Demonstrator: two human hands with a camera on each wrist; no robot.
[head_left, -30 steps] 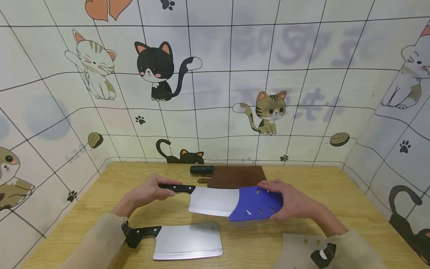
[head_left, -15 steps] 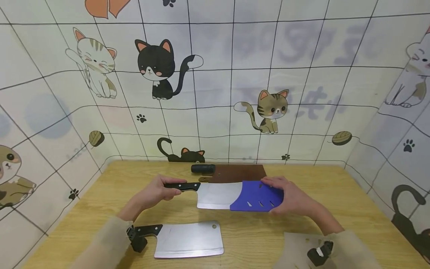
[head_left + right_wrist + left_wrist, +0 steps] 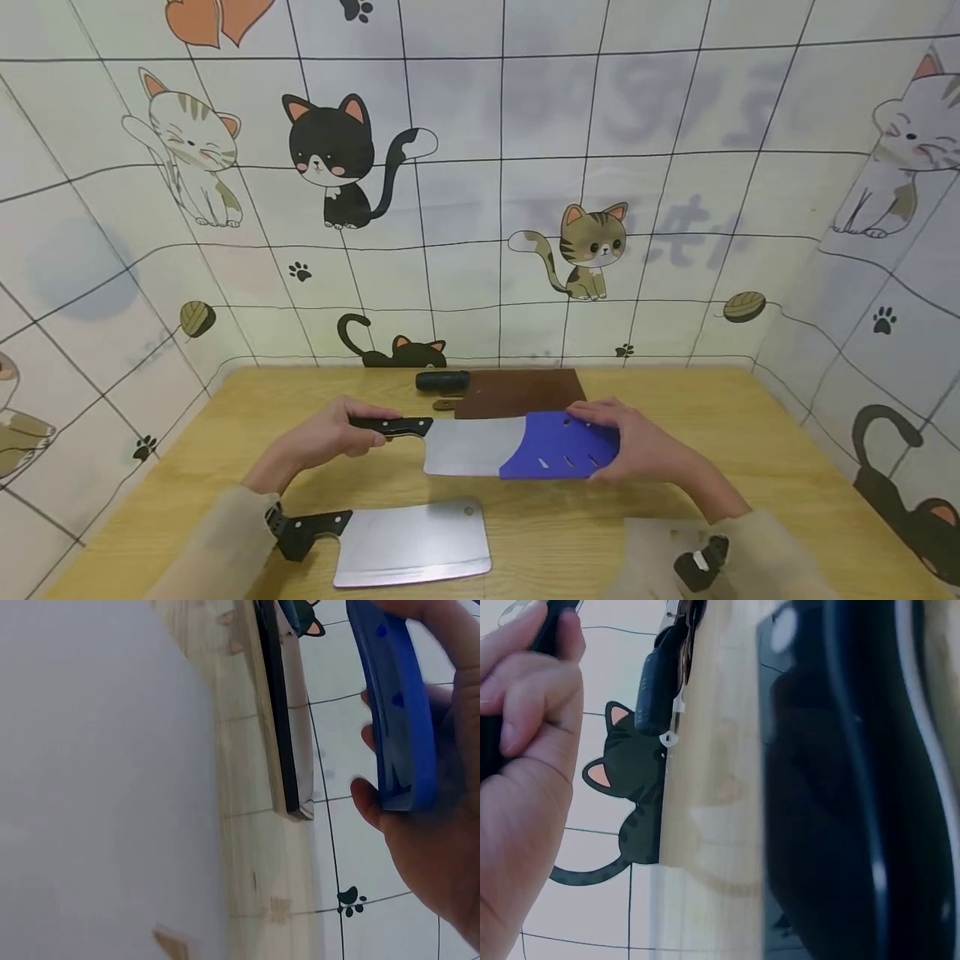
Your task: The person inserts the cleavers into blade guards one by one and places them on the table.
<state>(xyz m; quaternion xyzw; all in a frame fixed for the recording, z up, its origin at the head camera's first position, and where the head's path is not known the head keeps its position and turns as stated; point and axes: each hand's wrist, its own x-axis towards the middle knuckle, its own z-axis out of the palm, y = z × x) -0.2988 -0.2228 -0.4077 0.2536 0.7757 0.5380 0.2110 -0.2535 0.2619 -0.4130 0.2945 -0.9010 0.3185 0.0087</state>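
Note:
My left hand grips the black riveted handle of a cleaver held level above the table. A blue slotted blade guard covers the far part of its blade. My right hand holds the guard's outer end, thumb below and fingers on top. In the right wrist view the guard appears edge-on, with the fingers around it. The left wrist view shows my left hand curled on the dark handle. A second cleaver lies bare below, its handle beside my left wrist.
A whitish slotted blade guard lies on the wooden table under my right forearm. Toward the back are a flat brown piece and a black handle. A cat-printed wall covering rises behind the table.
The cleaver and blue guard rose slightly and levelled out; since then they have stayed nearly still together. Both hands keep their hold, and the head view shifted a little.

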